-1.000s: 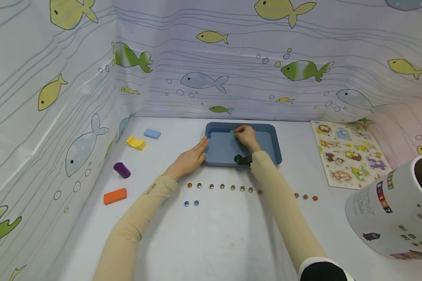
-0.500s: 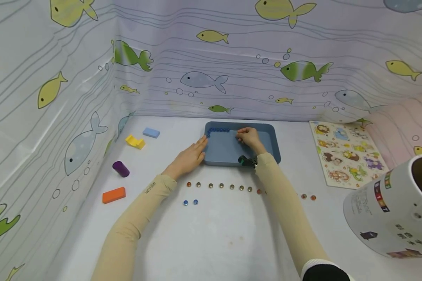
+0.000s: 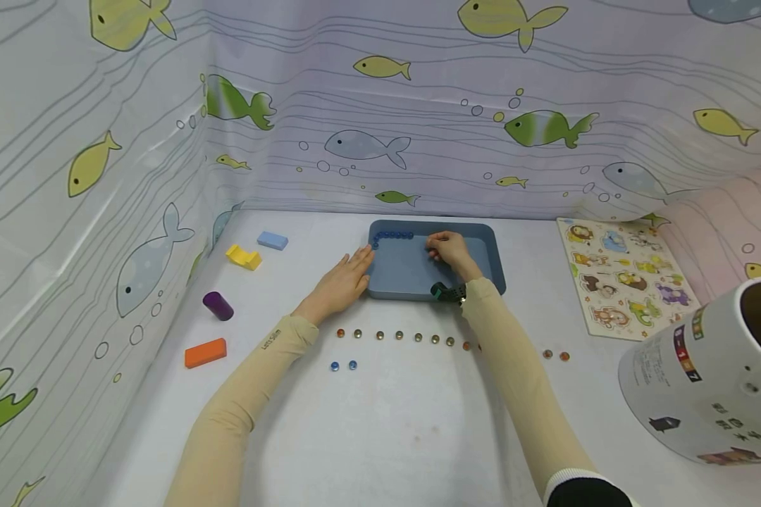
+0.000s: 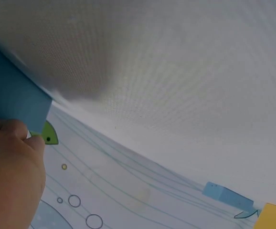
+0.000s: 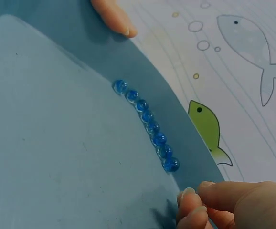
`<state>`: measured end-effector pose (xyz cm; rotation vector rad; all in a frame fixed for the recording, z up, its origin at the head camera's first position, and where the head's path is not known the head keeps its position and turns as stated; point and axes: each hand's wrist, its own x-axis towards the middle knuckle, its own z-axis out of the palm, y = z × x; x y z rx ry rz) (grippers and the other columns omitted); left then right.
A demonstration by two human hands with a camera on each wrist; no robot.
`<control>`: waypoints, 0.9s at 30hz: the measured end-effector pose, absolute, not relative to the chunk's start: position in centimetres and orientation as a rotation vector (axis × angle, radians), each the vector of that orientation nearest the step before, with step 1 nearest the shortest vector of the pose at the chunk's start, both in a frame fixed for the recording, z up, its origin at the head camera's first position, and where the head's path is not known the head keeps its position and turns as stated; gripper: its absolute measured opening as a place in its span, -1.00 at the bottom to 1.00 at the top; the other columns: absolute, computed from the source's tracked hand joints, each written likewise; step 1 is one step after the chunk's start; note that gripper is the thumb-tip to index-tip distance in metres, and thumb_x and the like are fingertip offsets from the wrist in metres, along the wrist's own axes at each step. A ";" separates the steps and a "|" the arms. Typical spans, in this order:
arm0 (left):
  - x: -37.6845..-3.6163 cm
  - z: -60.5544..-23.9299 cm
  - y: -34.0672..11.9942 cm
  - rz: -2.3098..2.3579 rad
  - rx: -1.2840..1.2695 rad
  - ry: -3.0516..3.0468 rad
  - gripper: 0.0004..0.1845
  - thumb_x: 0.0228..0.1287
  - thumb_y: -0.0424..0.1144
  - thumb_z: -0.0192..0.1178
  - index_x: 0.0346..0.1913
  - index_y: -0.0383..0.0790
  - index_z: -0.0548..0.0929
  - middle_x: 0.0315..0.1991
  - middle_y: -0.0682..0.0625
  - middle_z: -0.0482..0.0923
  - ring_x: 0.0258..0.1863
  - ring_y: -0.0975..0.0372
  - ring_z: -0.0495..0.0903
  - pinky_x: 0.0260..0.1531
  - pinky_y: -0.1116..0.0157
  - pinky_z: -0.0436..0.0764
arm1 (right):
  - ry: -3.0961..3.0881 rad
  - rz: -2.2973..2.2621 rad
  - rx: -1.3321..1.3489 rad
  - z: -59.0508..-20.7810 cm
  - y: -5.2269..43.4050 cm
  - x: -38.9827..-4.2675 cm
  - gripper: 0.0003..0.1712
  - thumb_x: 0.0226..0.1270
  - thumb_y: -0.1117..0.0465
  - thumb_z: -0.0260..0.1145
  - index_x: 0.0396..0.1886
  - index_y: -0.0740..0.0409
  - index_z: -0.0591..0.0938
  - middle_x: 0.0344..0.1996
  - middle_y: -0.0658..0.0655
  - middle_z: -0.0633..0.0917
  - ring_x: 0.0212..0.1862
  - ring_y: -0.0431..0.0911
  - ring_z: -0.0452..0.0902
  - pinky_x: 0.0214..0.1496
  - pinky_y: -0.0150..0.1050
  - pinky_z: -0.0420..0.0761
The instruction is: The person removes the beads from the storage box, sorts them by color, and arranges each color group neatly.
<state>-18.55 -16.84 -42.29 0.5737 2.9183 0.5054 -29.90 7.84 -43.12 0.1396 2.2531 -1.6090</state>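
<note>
A blue-grey tray (image 3: pixel 409 274) lies at the back of the table, a row of blue glass marbles (image 5: pixel 152 127) along its far-left corner and far side. My left hand (image 3: pixel 337 287) rests its straight fingers against the tray's left rim; the left wrist view shows only part of this hand (image 4: pixel 16 167). Over the tray, just right of the row, is my right hand (image 3: pixel 452 253). Its thumb and fingers (image 5: pixel 228 195) are drawn together beside the last marble. I cannot tell whether anything sits between those fingertips.
Nearer me lie two blue marbles (image 3: pixel 353 365) and a line of brown and orange marbles (image 3: pixel 418 337), partly under the right sleeve. Orange (image 3: pixel 206 353), purple (image 3: pixel 218 305), yellow (image 3: pixel 244 257) and light-blue blocks (image 3: pixel 273 241) stand left. A sticker board (image 3: pixel 628 278) and white cylinder (image 3: pixel 678 380) are right.
My right hand has shifted slightly right, away from the end of the marble row, then held still. The left hand stays at the tray's rim.
</note>
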 end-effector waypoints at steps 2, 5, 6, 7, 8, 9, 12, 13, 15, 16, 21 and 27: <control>-18.5 -42.3 -16.8 0.509 0.574 2.920 -0.40 0.52 -0.19 -0.23 0.51 -0.34 0.02 0.57 -0.15 -0.14 0.56 0.00 -0.08 0.56 0.02 -0.08 | 2.239 -1.621 0.138 -43.1 7.9 -29.9 -0.67 0.47 0.21 0.14 0.09 0.32 0.55 -0.31 0.05 0.59 -0.53 -0.34 0.48 -0.49 -0.54 0.50; -18.4 -42.2 -16.8 0.518 0.572 2.917 -0.40 0.53 -0.18 -0.23 0.51 -0.34 0.02 0.57 -0.15 -0.14 0.56 0.01 -0.08 0.56 0.03 -0.05 | 2.222 -1.615 0.097 -43.1 7.9 -29.7 -0.66 0.44 0.25 0.16 0.12 0.34 0.54 -0.26 0.08 0.61 -0.49 -0.33 0.51 -0.46 -0.54 0.54; -18.4 -42.3 -16.8 0.519 0.571 2.915 -0.40 0.53 -0.18 -0.23 0.51 -0.34 0.01 0.57 -0.15 -0.14 0.56 0.02 -0.08 0.56 0.04 -0.04 | 2.214 -1.612 0.077 -43.1 7.9 -29.6 -0.65 0.43 0.27 0.17 0.13 0.35 0.54 -0.24 0.10 0.61 -0.46 -0.32 0.52 -0.44 -0.53 0.55; -18.4 -42.3 -16.8 0.519 0.570 2.913 -0.40 0.53 -0.18 -0.23 0.51 -0.34 0.01 0.57 -0.15 -0.15 0.56 0.03 -0.08 0.56 0.05 -0.04 | 2.207 -1.605 0.053 -43.0 7.9 -29.5 -0.64 0.42 0.28 0.18 0.14 0.35 0.53 -0.21 0.12 0.61 -0.44 -0.31 0.54 -0.41 -0.53 0.57; -18.4 -42.3 -16.8 0.521 0.569 2.910 -0.40 0.53 -0.18 -0.22 0.51 -0.34 0.01 0.57 -0.15 -0.15 0.56 0.03 -0.08 0.56 0.05 -0.03 | 2.199 -1.600 0.024 -42.8 7.9 -29.2 -0.62 0.41 0.30 0.18 0.16 0.36 0.51 -0.17 0.16 0.62 -0.42 -0.31 0.55 -0.37 -0.52 0.60; -18.4 -42.3 -16.8 0.522 0.570 2.909 -0.40 0.53 -0.19 -0.22 0.51 -0.34 0.01 0.57 -0.15 -0.15 0.56 0.03 -0.08 0.56 0.05 -0.02 | 2.185 -1.605 0.000 -42.7 7.9 -29.0 -0.61 0.40 0.31 0.19 0.18 0.37 0.50 -0.12 0.20 0.62 -0.39 -0.30 0.56 -0.32 -0.50 0.62; -18.5 -42.2 -16.8 0.537 0.570 2.905 -0.40 0.53 -0.20 -0.22 0.51 -0.34 0.01 0.57 -0.15 -0.15 0.56 0.04 -0.07 0.55 0.05 0.00 | 2.133 -1.645 -0.066 -41.8 7.8 -28.0 -0.57 0.39 0.34 0.20 0.21 0.39 0.47 0.03 0.33 0.61 -0.35 -0.30 0.59 -0.12 -0.38 0.68; -18.5 -42.2 -16.8 0.541 0.570 2.904 -0.40 0.53 -0.20 -0.22 0.51 -0.35 0.01 0.57 -0.15 -0.15 0.56 0.05 -0.07 0.55 0.05 0.01 | 2.113 -1.662 -0.091 -41.5 7.8 -27.7 -0.57 0.39 0.35 0.20 0.22 0.40 0.46 0.08 0.35 0.59 -0.34 -0.30 0.60 -0.04 -0.32 0.69; -18.5 -42.2 -16.9 0.547 0.567 2.901 -0.40 0.53 -0.20 -0.22 0.51 -0.34 0.01 0.57 -0.13 -0.16 0.56 0.06 -0.07 0.55 0.07 0.02 | 2.071 -1.689 -0.153 -40.8 7.7 -26.8 -0.56 0.40 0.36 0.18 0.24 0.41 0.43 0.15 0.38 0.56 -0.32 -0.31 0.62 0.10 -0.17 0.67; -18.6 -42.3 -16.9 0.547 0.562 2.898 -0.40 0.53 -0.19 -0.23 0.52 -0.33 0.00 0.57 -0.12 -0.17 0.56 0.07 -0.07 0.55 0.09 0.02 | 2.053 -1.694 -0.190 -40.4 7.6 -26.4 -0.55 0.41 0.37 0.17 0.25 0.43 0.42 0.18 0.39 0.55 -0.31 -0.32 0.62 0.17 -0.09 0.64; -18.7 -42.4 -16.9 0.552 0.531 2.897 -0.40 0.54 -0.16 -0.25 0.53 -0.28 -0.02 0.58 -0.08 -0.19 0.54 0.05 0.01 0.53 0.11 0.09 | 1.999 -1.675 -0.373 -38.9 7.0 -23.9 -0.58 0.43 0.38 0.12 0.23 0.46 0.41 0.20 0.44 0.51 -0.27 -0.31 0.62 0.27 0.13 0.53; -18.7 -42.6 -16.8 0.574 0.521 2.898 -0.39 0.53 -0.16 -0.20 0.53 -0.25 0.00 0.58 -0.07 -0.17 0.51 -0.01 0.09 0.49 0.06 0.19 | 1.953 -1.610 -0.488 -38.5 5.9 -20.6 -0.63 0.40 0.38 0.15 0.16 0.41 0.46 0.14 0.44 0.54 -0.25 -0.24 0.66 0.16 0.11 0.61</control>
